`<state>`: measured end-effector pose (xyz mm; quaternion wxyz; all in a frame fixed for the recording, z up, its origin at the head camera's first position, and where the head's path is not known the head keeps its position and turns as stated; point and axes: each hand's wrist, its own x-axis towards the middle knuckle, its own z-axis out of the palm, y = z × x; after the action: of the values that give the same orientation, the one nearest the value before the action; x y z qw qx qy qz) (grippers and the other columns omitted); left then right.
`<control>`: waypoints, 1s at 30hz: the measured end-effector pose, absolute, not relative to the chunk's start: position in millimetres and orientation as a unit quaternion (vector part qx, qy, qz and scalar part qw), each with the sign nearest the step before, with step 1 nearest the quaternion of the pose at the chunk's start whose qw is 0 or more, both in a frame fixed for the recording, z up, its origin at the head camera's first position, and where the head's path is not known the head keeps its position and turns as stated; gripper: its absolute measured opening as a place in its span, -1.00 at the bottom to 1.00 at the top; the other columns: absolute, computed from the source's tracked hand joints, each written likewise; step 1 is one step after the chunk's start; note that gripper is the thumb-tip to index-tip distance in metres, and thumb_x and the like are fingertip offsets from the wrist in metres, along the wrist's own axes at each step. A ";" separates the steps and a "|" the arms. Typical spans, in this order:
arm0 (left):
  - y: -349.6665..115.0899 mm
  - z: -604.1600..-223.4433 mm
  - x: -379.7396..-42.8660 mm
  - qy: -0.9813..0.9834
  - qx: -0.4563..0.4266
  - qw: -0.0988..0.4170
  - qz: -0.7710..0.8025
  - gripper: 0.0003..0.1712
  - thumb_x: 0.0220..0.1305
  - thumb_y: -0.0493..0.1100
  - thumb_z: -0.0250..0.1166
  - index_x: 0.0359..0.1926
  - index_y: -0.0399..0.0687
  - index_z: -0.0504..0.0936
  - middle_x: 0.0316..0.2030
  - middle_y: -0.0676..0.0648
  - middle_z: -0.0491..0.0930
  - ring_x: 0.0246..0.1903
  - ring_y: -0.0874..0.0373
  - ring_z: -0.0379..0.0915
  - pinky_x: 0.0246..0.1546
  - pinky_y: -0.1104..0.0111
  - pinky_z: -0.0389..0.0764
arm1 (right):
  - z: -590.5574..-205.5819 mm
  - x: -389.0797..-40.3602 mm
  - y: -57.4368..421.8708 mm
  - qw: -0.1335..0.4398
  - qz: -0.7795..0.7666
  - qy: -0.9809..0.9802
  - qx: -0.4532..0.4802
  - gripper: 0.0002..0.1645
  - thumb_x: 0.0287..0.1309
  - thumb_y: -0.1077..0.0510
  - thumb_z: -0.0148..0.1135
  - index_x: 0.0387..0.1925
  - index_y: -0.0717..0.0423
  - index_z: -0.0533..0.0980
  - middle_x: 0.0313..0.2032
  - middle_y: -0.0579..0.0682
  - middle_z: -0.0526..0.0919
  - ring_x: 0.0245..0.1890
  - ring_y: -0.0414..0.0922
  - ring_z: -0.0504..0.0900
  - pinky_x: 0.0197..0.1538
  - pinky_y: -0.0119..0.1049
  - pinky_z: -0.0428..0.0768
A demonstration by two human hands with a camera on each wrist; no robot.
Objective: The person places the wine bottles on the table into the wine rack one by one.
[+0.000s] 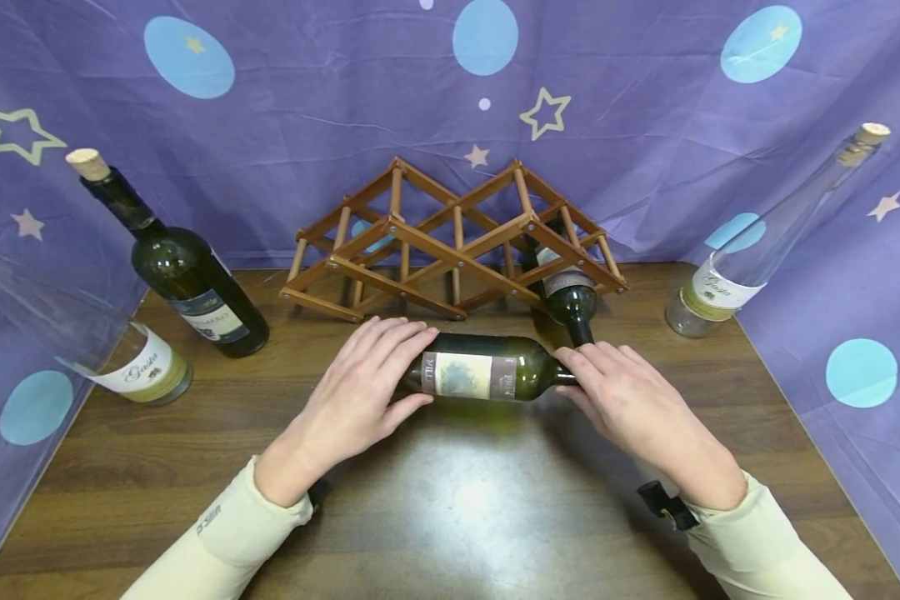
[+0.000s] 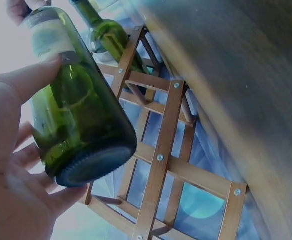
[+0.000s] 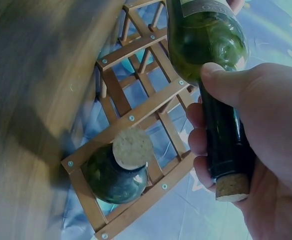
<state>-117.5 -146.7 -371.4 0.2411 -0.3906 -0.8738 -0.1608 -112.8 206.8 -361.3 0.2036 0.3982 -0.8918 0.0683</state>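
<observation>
A dark green wine bottle (image 1: 487,371) lies level in front of the wooden rack, held between both hands. My left hand (image 1: 363,387) grips the body near its base, thumb on the near side. At the other end my right hand (image 1: 630,396) wraps round the neck, and the cork (image 3: 232,187) shows below its fingers in the right wrist view. Behind stands the folding lattice wine rack (image 1: 461,264). A second green bottle (image 1: 567,292) sits in its right-hand lower opening, neck pointing toward me, close to the right hand.
On the left stand a dark corked bottle (image 1: 202,287) and a clear bottle (image 1: 146,367) with a white label. Another clear corked bottle (image 1: 720,287) stands at the right. A purple patterned cloth (image 1: 330,83) hangs round the back and sides of the wooden table (image 1: 435,533).
</observation>
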 end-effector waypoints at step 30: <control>-162.8 -354.9 -130.1 -0.831 -0.353 0.347 -0.255 -0.16 0.06 -0.03 0.49 0.31 -0.31 0.44 0.23 -0.23 0.47 0.27 -0.17 0.30 0.33 0.04 0.22 | -360.3 -108.0 241.9 0.196 0.139 -0.901 0.361 -0.51 0.21 0.05 0.28 0.09 0.25 0.51 -0.16 0.01 0.62 -0.17 -0.07 0.60 -0.03 -0.08 0.56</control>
<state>-130.1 -162.8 -354.9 0.3469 -0.3525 -0.8310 -0.2547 -108.0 241.9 -360.3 0.1963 0.3607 -0.9012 0.1388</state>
